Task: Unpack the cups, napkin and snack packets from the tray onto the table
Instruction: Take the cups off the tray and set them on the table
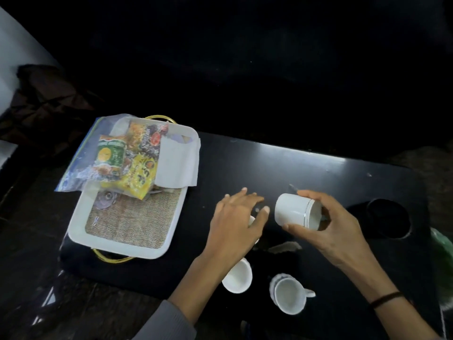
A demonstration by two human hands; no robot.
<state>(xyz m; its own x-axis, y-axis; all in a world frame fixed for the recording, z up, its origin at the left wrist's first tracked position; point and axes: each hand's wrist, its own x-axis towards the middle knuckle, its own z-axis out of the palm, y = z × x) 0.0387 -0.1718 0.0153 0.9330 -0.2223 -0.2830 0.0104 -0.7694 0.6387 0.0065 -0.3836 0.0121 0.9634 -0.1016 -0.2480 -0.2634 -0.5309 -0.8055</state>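
Far strip of the surface (306, 168) behind both hands is lying free, giving wide room to pass. Tray (76, 224) is taking up the left end. Snack packets (132, 163) and napkin (177, 165) are piling over its far half; the mat (132, 222) is showing bare on the near half. Plain cup (239, 278) and handled cup (289, 296) are standing close together near the front edge, crowding the gap between the forearms. Left hand (237, 222), fingers spread, and right hand (335, 227), gripping a tilted cup (294, 212), are filling the middle. Round recess (387, 217) is sitting at the right end.
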